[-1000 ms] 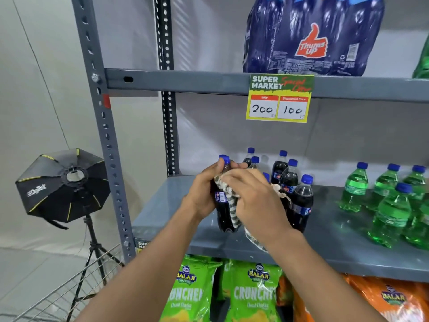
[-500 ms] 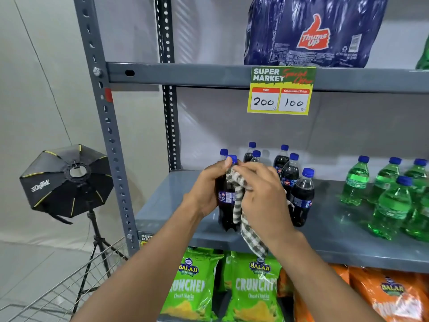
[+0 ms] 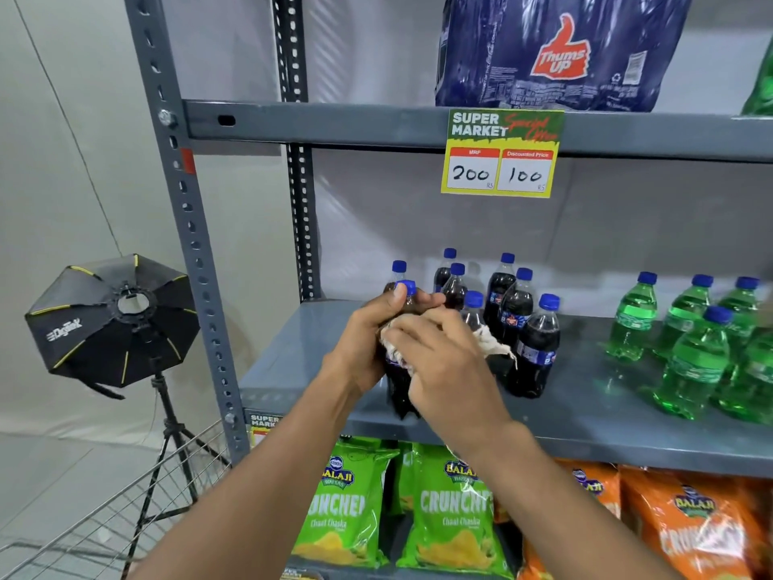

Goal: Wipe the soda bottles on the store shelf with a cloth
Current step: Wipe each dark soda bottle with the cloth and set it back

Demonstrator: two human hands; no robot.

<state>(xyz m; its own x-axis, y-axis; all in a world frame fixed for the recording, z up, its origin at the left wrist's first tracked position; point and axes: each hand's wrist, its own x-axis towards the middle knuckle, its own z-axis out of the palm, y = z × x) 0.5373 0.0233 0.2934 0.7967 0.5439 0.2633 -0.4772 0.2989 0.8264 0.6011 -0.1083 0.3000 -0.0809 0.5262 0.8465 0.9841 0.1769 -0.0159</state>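
A dark cola bottle [image 3: 399, 391] with a blue cap is held in front of the grey middle shelf [image 3: 585, 416]. My left hand [image 3: 368, 341] grips its neck and upper body. My right hand [image 3: 443, 362] presses a checked cloth [image 3: 491, 343] against the bottle's right side, and the cloth is mostly hidden under the palm. Several more dark cola bottles [image 3: 533, 349] stand on the shelf just behind and to the right. Green soda bottles [image 3: 686, 362] stand farther right.
A perforated grey upright [image 3: 188, 228] bounds the shelf on the left. The upper shelf carries a wrapped Thums Up pack [image 3: 556, 52] and a price tag [image 3: 502, 154]. Chip bags [image 3: 451, 517] fill the shelf below. A softbox on a tripod [image 3: 113, 324] and a wire cart [image 3: 104, 521] stand left.
My right hand slid down the bottle's side, bunching the cloth under the palm so its hanging tail is no longer below the hand. The left hand kept its grip.
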